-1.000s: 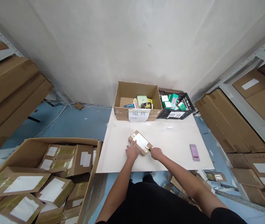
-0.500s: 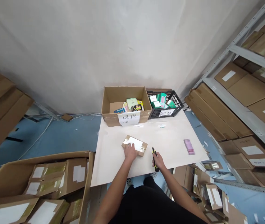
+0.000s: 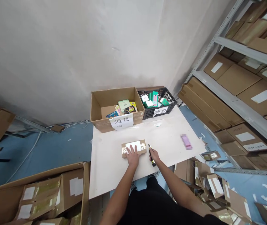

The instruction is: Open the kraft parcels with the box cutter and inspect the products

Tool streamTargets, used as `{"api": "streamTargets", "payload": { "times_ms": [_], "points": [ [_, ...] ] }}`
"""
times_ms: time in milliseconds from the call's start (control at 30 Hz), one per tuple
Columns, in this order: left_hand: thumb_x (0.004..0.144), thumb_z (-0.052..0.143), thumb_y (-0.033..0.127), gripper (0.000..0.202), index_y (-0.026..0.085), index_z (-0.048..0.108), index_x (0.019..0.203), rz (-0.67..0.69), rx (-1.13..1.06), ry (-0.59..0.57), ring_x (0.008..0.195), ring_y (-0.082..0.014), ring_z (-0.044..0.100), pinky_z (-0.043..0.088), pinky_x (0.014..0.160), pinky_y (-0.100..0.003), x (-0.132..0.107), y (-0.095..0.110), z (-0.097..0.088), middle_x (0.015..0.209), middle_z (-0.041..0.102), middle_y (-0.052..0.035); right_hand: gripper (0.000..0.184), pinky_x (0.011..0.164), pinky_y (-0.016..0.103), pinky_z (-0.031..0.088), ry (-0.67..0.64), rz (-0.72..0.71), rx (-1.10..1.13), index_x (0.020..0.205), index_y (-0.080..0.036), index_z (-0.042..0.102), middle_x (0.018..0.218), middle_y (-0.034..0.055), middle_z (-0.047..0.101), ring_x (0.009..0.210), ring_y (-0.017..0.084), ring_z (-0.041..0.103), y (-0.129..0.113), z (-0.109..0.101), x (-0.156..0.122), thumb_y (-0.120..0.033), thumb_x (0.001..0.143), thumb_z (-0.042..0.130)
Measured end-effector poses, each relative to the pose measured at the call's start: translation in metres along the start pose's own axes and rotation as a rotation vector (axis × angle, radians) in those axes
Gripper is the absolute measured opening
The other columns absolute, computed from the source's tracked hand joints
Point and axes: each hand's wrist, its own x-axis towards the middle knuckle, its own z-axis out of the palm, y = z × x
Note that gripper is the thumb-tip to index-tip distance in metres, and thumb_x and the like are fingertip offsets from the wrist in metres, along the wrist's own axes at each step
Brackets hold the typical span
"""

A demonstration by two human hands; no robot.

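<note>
A small taped cardboard box with a white label lies on the white table. My left hand rests on its top and near side with the fingers spread. In my right hand is a yellow and black utility knife, its tip pointing away from me. The knife is just to the right of the box, apart from it. My right fingers are wrapped round the handle and hide part of it.
At the table's back stand an open carton with booklets and a black crate with green and white boxes. A pixelated pink item lies at right. A big carton of parcels is left; shelves are right.
The small box has turned so its long side lies nearly level across the view. My right hand has brought the knife closer to the box. The whole view has shifted a little.
</note>
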Motion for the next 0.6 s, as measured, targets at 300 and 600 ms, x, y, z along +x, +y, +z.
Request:
{"api": "streamTargets", "payload": {
  "times_ms": [300, 600],
  "points": [
    [0.099, 0.052, 0.062, 0.078, 0.033, 0.028, 0.167, 0.010, -0.011, -0.074, 0.158, -0.0481, 0.022, 0.033, 0.116, -0.071, 0.006, -0.007, -0.014, 0.175, 0.025, -0.0153, 0.049, 0.039, 0.021, 0.038, -0.128, 0.005, -0.188, 0.077, -0.022, 0.052, 0.045, -0.0066, 0.050, 0.034, 0.011, 0.046, -0.035, 0.001, 0.026, -0.066, 0.100, 0.049],
    [0.099, 0.050, 0.063, 0.079, 0.033, 0.025, 0.168, 0.020, 0.030, -0.044, 0.156, -0.0499, 0.023, 0.037, 0.113, -0.069, -0.003, -0.003, -0.017, 0.175, 0.024, -0.0170, 0.053, 0.045, 0.021, 0.039, -0.245, -0.073, -0.488, 0.067, -0.022, 0.050, 0.046, -0.0043, 0.054, 0.034, 0.011, 0.048, -0.024, -0.042, -0.001, -0.063, 0.099, 0.056]
  ]
}}
